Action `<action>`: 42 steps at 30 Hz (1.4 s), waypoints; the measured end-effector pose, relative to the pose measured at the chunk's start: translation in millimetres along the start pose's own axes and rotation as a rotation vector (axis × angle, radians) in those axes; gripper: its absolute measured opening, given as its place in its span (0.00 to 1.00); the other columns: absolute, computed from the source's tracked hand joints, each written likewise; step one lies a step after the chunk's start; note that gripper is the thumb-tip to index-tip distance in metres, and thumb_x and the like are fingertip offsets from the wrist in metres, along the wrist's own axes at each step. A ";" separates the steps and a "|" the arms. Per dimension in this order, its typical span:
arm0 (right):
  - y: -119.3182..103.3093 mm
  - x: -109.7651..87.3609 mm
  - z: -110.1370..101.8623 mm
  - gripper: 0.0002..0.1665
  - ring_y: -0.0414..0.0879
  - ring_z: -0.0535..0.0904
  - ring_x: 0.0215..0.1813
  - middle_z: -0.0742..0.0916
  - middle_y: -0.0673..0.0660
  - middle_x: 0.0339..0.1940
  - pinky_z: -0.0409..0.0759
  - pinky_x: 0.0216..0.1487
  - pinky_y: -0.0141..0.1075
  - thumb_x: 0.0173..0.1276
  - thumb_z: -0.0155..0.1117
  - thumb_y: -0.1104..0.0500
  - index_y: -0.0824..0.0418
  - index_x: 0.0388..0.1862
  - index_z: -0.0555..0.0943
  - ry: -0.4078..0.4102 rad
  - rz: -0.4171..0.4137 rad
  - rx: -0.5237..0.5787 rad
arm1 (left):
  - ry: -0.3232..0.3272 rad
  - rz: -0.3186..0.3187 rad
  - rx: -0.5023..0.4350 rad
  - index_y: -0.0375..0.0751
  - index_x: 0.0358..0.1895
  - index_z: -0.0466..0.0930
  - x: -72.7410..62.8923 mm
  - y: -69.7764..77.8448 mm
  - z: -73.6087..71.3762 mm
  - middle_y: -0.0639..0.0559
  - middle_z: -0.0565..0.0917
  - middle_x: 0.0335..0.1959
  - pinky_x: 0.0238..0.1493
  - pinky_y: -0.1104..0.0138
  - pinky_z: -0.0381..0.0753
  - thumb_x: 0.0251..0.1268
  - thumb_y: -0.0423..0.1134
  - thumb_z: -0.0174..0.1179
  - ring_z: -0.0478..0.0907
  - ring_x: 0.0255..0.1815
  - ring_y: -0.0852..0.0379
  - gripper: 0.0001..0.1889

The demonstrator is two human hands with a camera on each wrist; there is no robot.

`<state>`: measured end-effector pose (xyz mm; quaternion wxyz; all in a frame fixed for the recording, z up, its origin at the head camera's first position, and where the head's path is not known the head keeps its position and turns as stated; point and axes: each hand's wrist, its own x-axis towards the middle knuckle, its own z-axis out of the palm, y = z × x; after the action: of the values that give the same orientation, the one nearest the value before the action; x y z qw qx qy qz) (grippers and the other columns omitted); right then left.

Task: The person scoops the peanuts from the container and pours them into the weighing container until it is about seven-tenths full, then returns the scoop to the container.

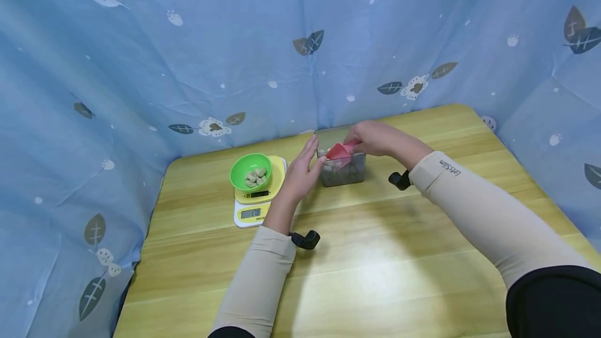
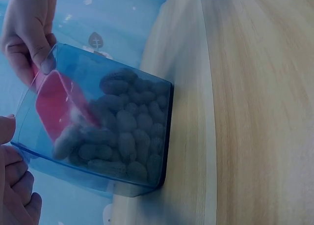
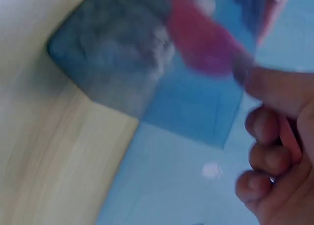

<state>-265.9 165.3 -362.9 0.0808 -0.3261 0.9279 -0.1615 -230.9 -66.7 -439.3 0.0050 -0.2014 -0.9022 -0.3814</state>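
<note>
In the head view my right hand [image 1: 373,138] grips the handle of a pink scoop [image 1: 339,151], which is tilted down inside a clear bluish container [image 1: 345,173]. Unshelled peanuts [image 2: 135,131] fill the lower part of that container, and the scoop's mouth lies among the upper ones. My left hand [image 1: 300,171] is at the container's left side, fingers extended along it and thumb near its front corner; whether it bears on the wall is hard to tell. The right wrist view is blurred, but fingers curled round the pink handle [image 3: 290,139] show there.
Left of the container, a green bowl [image 1: 238,170] holding several peanuts stands on a yellow and white kitchen scale [image 1: 243,215] with a lit display. All stand on a wooden table [image 1: 375,254]. A blue patterned curtain [image 1: 263,51] hangs behind the table's back edge.
</note>
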 end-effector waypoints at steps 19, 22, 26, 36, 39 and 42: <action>0.4 -3.5 19.6 0.04 0.49 0.78 0.32 0.85 0.54 0.28 0.79 0.36 0.44 0.67 0.67 0.61 0.58 0.37 0.88 0.168 -0.001 -0.133 | -0.025 -0.031 0.006 0.56 0.79 0.48 -1.4 2.3 3.3 0.67 0.45 0.80 0.79 0.57 0.52 0.77 0.57 0.43 0.48 0.80 0.59 0.32; 0.0 -2.5 21.7 0.05 0.51 0.80 0.33 0.86 0.56 0.29 0.81 0.38 0.45 0.65 0.68 0.63 0.58 0.38 0.89 0.206 -0.051 -0.163 | -0.015 -0.023 0.003 0.55 0.79 0.49 -1.1 3.1 2.3 0.64 0.47 0.81 0.79 0.57 0.53 0.78 0.56 0.43 0.48 0.80 0.59 0.32; 3.7 -0.6 15.2 0.07 0.48 0.83 0.39 0.90 0.54 0.36 0.82 0.45 0.45 0.65 0.68 0.62 0.57 0.41 0.89 0.098 -0.050 -0.025 | -0.005 -0.020 0.007 0.52 0.79 0.51 -0.6 3.4 1.6 0.60 0.48 0.81 0.78 0.56 0.53 0.78 0.54 0.45 0.48 0.80 0.59 0.32; -0.6 3.9 9.7 0.08 0.45 0.73 0.27 0.85 0.53 0.25 0.72 0.33 0.39 0.70 0.65 0.56 0.57 0.32 0.86 0.025 0.113 0.056 | -0.005 -0.002 0.013 0.52 0.79 0.50 0.1 4.0 1.7 0.56 0.49 0.81 0.78 0.56 0.54 0.78 0.56 0.43 0.48 0.80 0.57 0.33; -2.1 4.7 12.5 0.08 0.45 0.75 0.28 0.85 0.51 0.25 0.74 0.34 0.40 0.70 0.64 0.57 0.57 0.32 0.86 0.052 0.111 0.033 | 0.001 -0.002 0.021 0.51 0.79 0.51 0.1 3.5 1.5 0.57 0.49 0.81 0.78 0.56 0.54 0.78 0.55 0.44 0.49 0.80 0.56 0.32; 0.5 4.5 12.9 0.06 0.45 0.75 0.29 0.86 0.52 0.26 0.76 0.35 0.40 0.69 0.65 0.59 0.58 0.35 0.87 0.050 0.084 0.045 | 0.003 -0.007 0.019 0.50 0.79 0.51 0.0 2.6 2.1 0.57 0.49 0.81 0.78 0.56 0.54 0.78 0.53 0.45 0.50 0.80 0.56 0.32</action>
<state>-266.4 159.6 -375.3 0.0718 -0.2806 0.9387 -0.1870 -229.6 -63.6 -439.0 0.0070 -0.1977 -0.9064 -0.3733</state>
